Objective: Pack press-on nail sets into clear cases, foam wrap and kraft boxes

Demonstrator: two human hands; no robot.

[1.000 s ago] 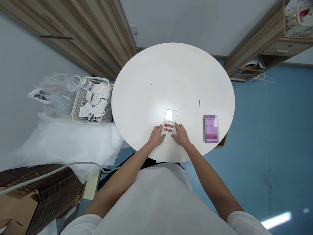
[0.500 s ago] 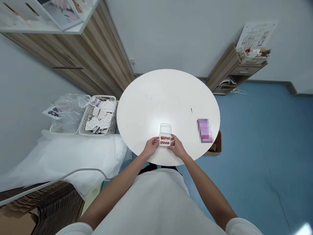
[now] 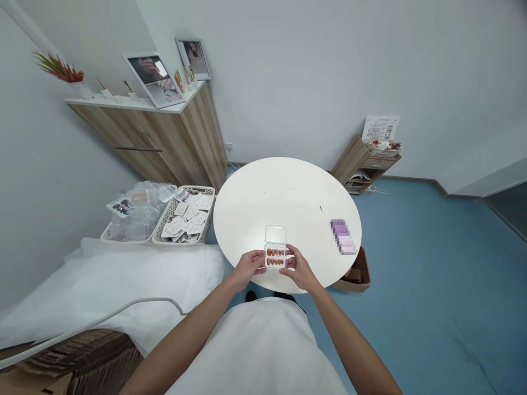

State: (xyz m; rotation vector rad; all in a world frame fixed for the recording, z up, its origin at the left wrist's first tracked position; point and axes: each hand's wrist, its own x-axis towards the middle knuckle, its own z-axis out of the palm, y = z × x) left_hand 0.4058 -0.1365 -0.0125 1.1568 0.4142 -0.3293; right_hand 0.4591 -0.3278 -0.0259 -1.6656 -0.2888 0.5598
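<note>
A small clear plastic case (image 3: 275, 235) with its lid raised is held at the near part of the white oval table (image 3: 284, 181). Inside lie two rows of brown, glossy press-on nails (image 3: 275, 253). My left hand (image 3: 248, 267) grips the case's left edge between thumb and fingers. On the opposite side, my right hand (image 3: 300, 269) pinches the right edge, fingers behind and thumb at the near corner. Whether the case touches the tabletop, I cannot tell.
Right on the table lies a blurred purple item (image 3: 343, 237). Left of the table stand a white basket of cards (image 3: 158, 240) and clear bags (image 3: 138, 222). A cardboard box (image 3: 362, 280) sits on the floor at right. Behind is a wooden cabinet (image 3: 201, 137).
The head view has tilted up, showing more wall and the cabinet top. Both hands still hold the open case, which now appears raised slightly toward the camera.
</note>
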